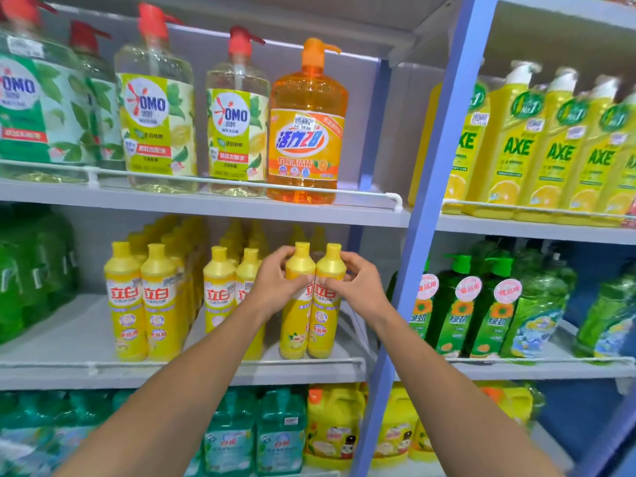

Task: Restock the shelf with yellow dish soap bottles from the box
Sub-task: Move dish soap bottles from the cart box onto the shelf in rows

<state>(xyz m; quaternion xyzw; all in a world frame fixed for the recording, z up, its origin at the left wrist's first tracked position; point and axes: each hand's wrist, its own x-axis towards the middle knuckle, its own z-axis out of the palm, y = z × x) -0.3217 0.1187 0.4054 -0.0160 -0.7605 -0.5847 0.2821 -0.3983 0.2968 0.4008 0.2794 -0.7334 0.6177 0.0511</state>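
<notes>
Left hand [275,282] curled round left yellow bottle [295,325], right hand [359,287] curled round right yellow bottle [325,325] (touching, upright), both on middle shelf [69,333].

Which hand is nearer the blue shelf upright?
Right. The right hand grips a yellow bottle just left of the blue upright; the left hand grips the neighbouring bottle, farther left.
</notes>
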